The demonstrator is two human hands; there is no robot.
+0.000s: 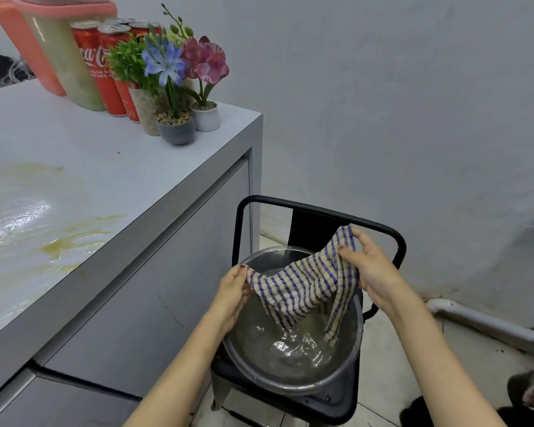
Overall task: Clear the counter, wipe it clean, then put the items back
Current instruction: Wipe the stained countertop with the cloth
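A wet checked cloth (302, 288), beige with purple stripes, hangs spread over a metal basin (253, 374) of water. My left hand (232, 291) pinches its left corner and my right hand (373, 269) grips its upper right edge. The cloth's lower ends dip toward the water. The grey counter (111, 180) on the left carries a wet yellowish smear (65, 241). At its far end stand red cola cans (90, 57), small flower pots (176, 127) and plastic containers (59, 57).
The basin sits on a black metal chair (318, 211) close to the counter's corner. A grey wall rises behind. A white pipe (487, 325) lies on the tiled floor at the right, and a dark object (527, 383) is at the lower right corner.
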